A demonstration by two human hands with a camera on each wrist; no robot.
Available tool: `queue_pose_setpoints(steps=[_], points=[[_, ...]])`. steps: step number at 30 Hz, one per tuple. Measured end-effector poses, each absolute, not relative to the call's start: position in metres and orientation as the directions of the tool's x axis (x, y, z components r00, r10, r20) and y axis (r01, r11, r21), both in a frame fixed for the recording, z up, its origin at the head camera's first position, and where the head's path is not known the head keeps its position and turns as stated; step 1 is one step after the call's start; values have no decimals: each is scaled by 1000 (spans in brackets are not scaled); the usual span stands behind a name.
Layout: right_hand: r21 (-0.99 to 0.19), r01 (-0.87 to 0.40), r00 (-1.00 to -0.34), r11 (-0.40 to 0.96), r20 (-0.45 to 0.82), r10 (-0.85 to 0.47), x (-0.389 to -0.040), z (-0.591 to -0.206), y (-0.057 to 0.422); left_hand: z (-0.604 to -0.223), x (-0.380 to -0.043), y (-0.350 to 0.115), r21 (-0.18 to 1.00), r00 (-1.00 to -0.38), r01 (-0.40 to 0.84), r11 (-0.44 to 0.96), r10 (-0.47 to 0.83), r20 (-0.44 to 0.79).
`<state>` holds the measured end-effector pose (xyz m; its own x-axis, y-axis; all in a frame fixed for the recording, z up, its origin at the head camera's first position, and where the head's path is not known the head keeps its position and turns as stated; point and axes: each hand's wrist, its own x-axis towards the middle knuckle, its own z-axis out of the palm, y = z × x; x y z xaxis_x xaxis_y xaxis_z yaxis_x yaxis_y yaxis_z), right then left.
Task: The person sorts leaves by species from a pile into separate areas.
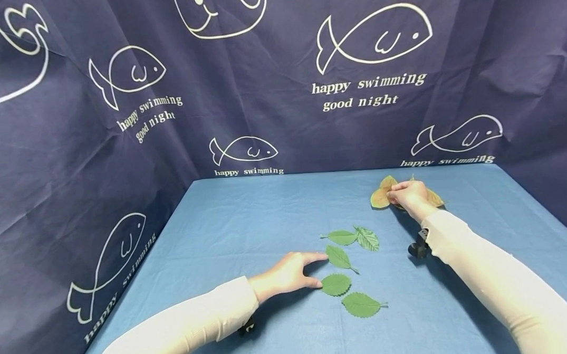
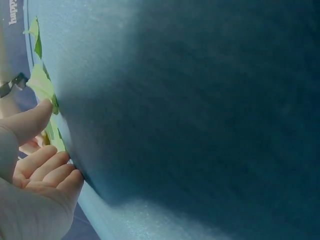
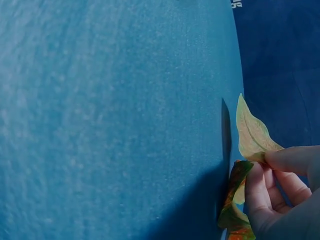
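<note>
Several green leaves lie in a loose column on the table. My left hand (image 1: 285, 274) reaches in from their left, index fingertip at the edge of a middle leaf (image 1: 338, 256) and thumb tip at the leaf below it (image 1: 336, 284). In the left wrist view the thumb overlaps a pale green leaf (image 2: 41, 82), and the other fingers are bent. Near the back right, my right hand (image 1: 410, 197) pinches a yellow-brown leaf (image 3: 252, 132) between thumb and index finger, raised above the table. Below it, a green-and-orange leaf (image 3: 236, 195) shows next to the fingers.
A blue cloth covers the table (image 1: 247, 215). Dark curtains (image 1: 271, 103) printed with white fish and lettering hang behind and at the sides. More yellowish leaves (image 1: 435, 198) lie partly behind the right hand. Dark wrist cameras (image 1: 418, 246) sit under both cuffs.
</note>
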<state>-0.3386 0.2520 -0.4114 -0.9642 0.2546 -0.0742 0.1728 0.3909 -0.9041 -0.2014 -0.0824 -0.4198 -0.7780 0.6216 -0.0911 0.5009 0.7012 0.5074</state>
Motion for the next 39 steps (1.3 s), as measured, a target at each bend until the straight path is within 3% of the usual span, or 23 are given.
queue_pose_setpoints(steps=[17, 31, 39], points=[[-896, 226, -950, 383, -116, 288, -344, -423, 251, -422, -201, -82, 475, -767, 523, 708, 633, -99], [-849, 208, -948, 486, -53, 314, -343, -414, 253, -422, -202, -83, 456, -764, 535, 711, 638, -96], [-806, 217, -915, 550, 27, 402, -337, -397, 250, -417, -199, -83, 455, -758, 543, 705, 645, -95]])
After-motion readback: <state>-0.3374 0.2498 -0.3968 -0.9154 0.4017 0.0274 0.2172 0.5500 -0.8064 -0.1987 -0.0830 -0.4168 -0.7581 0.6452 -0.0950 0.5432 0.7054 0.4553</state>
